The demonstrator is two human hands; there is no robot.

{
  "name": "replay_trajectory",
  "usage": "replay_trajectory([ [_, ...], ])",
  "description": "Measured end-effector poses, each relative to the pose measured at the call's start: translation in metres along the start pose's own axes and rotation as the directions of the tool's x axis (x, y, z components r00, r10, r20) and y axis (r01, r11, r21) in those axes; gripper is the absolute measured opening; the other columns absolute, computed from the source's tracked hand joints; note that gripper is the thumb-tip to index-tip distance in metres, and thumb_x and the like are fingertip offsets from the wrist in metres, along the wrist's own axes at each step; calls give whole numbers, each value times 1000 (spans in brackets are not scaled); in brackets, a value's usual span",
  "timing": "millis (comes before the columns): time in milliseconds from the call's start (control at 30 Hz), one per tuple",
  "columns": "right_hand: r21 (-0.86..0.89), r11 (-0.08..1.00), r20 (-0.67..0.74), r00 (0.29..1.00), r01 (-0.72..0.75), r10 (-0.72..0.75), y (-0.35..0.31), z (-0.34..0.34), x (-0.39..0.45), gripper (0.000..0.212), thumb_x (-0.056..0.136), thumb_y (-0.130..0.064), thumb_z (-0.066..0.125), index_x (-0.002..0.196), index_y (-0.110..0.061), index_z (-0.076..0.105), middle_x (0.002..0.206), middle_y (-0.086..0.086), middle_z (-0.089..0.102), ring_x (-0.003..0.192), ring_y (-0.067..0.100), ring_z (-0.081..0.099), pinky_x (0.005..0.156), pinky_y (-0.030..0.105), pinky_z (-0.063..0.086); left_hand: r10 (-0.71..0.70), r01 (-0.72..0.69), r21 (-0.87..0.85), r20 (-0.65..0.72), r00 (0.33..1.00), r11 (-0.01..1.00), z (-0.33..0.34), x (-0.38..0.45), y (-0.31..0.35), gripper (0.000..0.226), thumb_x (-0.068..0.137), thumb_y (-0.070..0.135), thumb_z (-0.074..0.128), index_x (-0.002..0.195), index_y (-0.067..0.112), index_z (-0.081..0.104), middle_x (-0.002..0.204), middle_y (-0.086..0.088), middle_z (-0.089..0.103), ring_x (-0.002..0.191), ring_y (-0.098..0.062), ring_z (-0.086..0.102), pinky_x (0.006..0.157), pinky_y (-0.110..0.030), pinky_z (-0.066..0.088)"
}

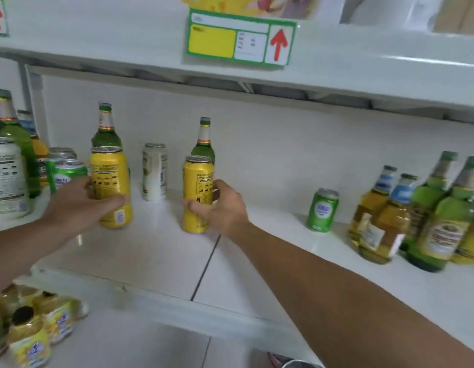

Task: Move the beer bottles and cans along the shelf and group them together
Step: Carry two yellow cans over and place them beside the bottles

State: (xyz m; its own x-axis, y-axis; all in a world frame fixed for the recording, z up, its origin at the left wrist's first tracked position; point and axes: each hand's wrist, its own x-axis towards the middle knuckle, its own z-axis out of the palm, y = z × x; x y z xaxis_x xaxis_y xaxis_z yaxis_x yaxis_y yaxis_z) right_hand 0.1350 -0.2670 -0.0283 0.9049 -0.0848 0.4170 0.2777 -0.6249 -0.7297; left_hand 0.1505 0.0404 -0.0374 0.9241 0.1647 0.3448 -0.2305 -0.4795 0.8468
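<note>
My left hand (79, 201) is wrapped around a tall yellow can (110, 171) standing on the white shelf (156, 256). My right hand (222, 205) grips a second yellow can (197, 179) further right. Behind them stand two green bottles (106, 128) (204, 140) and a white can (154, 171). Green cans (67, 172), a large white can (7, 176) and more bottles crowd the left end. A lone green can (322, 209) stands to the right, before a cluster of amber and green bottles (416, 216).
An upper shelf with a green and yellow price tag (239, 39) overhangs closely. On the lower shelf at bottom left sit several yellow-labelled bottles (31, 333). A seam (204, 272) runs across the shelf between my arms.
</note>
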Motion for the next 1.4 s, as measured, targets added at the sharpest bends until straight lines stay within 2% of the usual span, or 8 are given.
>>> replay_trajectory([
  [100, -33, 997, -66, 996, -67, 65, 4, -34, -31, 59, 70, -68, 82, 116, -36, 63, 94, -20, 67, 90, 8, 70, 82, 35, 60, 20, -17, -42, 81, 997, 999, 6, -17, 7, 53, 60, 51, 101, 103, 35, 74, 109, 2, 80, 102, -26, 77, 102, -53, 57],
  [233, -40, 990, -144, 981, -134, 127, 10, -75, -76, 58, 76, -65, 84, 119, -34, 62, 93, -22, 66, 87, 3, 69, 72, 26, 58, 80, -62, -123, 147, 986, 990, 25, -42, 18, 71, 39, 74, 91, 104, 51, 76, 94, 20, 81, 91, -7, 77, 89, -39, 60],
  [333, -65, 981, -210, 964, -183, 165, 16, -103, -110, 57, 75, -61, 86, 118, -31, 65, 93, -17, 69, 87, 4, 70, 81, 36, 64, 140, -102, -171, 231, 963, 980, 43, -57, 26, 87, 49, 68, 98, 125, 33, 72, 108, 15, 81, 98, -11, 78, 97, -43, 59],
  [567, -97, 970, -266, 945, -222, 189, 22, -174, -173, 57, 73, -63, 86, 117, -33, 66, 98, -13, 73, 89, 4, 70, 80, 36, 65, 217, -182, -143, 297, 930, 973, 78, -101, 82, 50, 69, 50, 96, 107, 37, 67, 98, 25, 66, 91, 4, 64, 71, -20, 45],
  [700, -63, 971, -267, 941, -231, 206, 30, -216, -193, 61, 69, -63, 86, 117, -32, 66, 102, -10, 76, 94, 11, 74, 84, 42, 66, 251, -211, -154, 327, 911, 965, 101, -123, 117, 54, 73, 43, 97, 117, 36, 67, 101, 22, 69, 92, 6, 63, 75, -19, 45],
  [867, -70, 971, -269, 942, -229, 202, 52, -280, -211, 59, 74, -57, 89, 120, -27, 67, 103, -8, 76, 94, 13, 75, 84, 43, 67, 237, -193, -151, 384, 892, 969, 140, -148, 159, 71, 73, 42, 97, 136, 24, 68, 125, 2, 74, 115, -21, 70, 101, -38, 53],
  [1233, -58, 942, -414, 866, -332, 280, 143, -405, -263, 57, 71, -66, 87, 114, -35, 66, 102, -11, 76, 94, 13, 74, 86, 45, 66, 275, -193, -217, 467, 840, 957, 244, -225, 250, 52, 76, 34, 97, 122, 26, 73, 118, 2, 78, 108, -15, 74, 103, -41, 57],
  [1400, 16, 917, -486, 798, -398, 355, 175, -441, -281, 67, 73, -64, 88, 126, -32, 63, 109, -9, 74, 97, 14, 73, 89, 45, 65, 334, -235, -250, 510, 793, 939, 283, -251, 270, 52, 73, 41, 97, 118, 35, 72, 118, 12, 76, 109, 0, 68, 89, -26, 54],
])
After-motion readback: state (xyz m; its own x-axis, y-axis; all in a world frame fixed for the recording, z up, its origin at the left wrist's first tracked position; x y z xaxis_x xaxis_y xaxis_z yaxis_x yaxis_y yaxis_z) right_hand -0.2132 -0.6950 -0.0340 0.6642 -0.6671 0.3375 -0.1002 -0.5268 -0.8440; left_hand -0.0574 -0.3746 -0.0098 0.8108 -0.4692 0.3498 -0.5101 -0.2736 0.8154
